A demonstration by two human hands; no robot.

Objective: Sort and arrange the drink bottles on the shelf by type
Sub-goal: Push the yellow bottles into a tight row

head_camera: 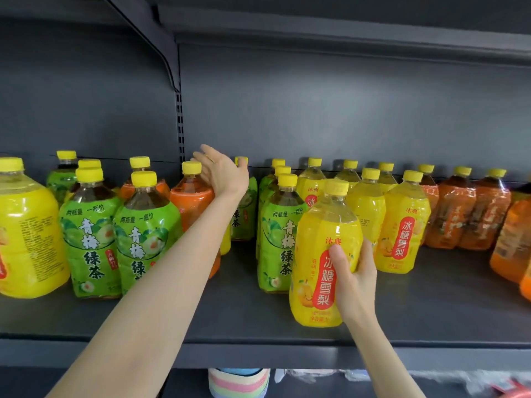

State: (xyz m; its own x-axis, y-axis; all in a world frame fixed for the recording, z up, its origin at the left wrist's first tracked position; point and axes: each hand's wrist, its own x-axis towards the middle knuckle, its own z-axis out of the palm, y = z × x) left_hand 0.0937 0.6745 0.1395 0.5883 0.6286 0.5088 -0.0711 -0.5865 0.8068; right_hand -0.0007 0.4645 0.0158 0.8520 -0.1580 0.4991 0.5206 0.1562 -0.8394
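**Sorting drink bottles on a shop shelf: partly grouped, left side mixed**

I am facing a dark grey shelf (431,305) lined with yellow-capped drink bottles. My right hand (356,280) is wrapping around a yellow pear drink bottle (324,254), thumb across its red label. The bottle is standing upright at the front of the shelf, though I cannot tell whether its base is resting on the shelf or just above it.

My left hand (222,173) is reaching further back with fingers outstretched and holding nothing, arriving at the shoulder of a lone orange bottle (192,202). Whether the fingers are touching it is hidden.

The right half is looking mostly sorted. A yellow row (402,225) is standing beside an orange row (459,211), with a green column (278,239) just to their left.

The left half is looking unfinished. The lone orange bottle is sitting among green tea bottles (89,239), and a big yellow bottle (26,231) is standing at the far left. I judge the sorting roughly halfway done. The yellow bottle in my grip needs to join its row, and the stray orange one belongs at the right.
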